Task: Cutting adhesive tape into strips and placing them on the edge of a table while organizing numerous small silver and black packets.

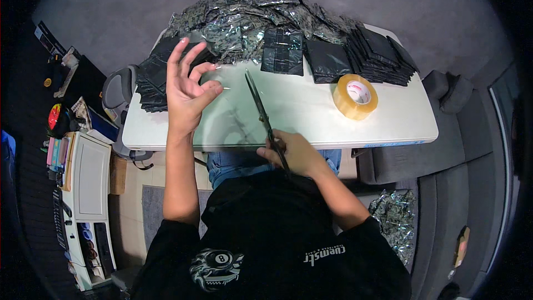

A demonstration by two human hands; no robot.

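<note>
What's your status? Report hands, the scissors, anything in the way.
Left hand raised, pinching a clear sheet. Right hand grip shut on scissors, blades along the sheet. Tape roll and black bag stacks stand clear.

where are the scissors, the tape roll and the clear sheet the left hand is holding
scissors point(261, 108), head view, on the long blades above the right hand point(297, 153)
tape roll point(355, 96), head view, on its tan outer band
clear sheet point(230, 114), head view, on its middle, below the left hand point(186, 91)
</note>
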